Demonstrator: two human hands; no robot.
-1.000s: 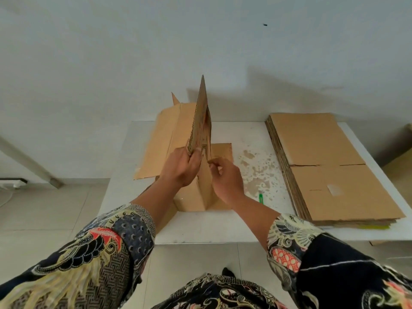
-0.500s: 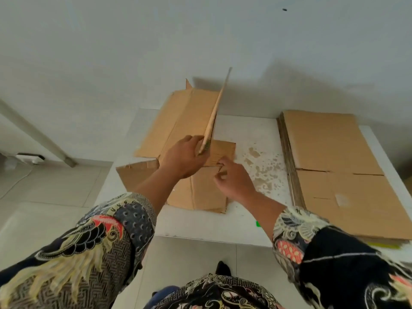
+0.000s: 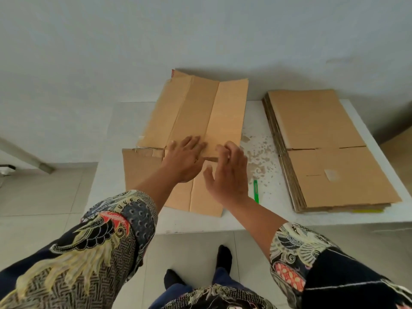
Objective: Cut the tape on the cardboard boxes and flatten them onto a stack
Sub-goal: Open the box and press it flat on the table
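A brown cardboard box (image 3: 196, 117) lies opened out flat on the left half of the white table (image 3: 256, 219), its far flaps against the wall. My left hand (image 3: 185, 159) presses flat on its middle, fingers straight. My right hand (image 3: 227, 175) hovers just right of it over the same box, fingers spread and slightly bent at the tips, holding nothing. A stack of flattened boxes (image 3: 330, 152) lies on the right half of the table. A green cutter (image 3: 256, 191) lies on the table between the box and the stack, just right of my right hand.
The wall stands directly behind the table. The table top between box and stack is worn with brown patches (image 3: 256, 157). Another cardboard piece (image 3: 399, 150) shows at the far right edge. Tiled floor and my feet (image 3: 200, 270) are below the table's front edge.
The box panel that my left hand held upright has dropped flat onto the table. Both hands let go of it and now lie over the flattened box.
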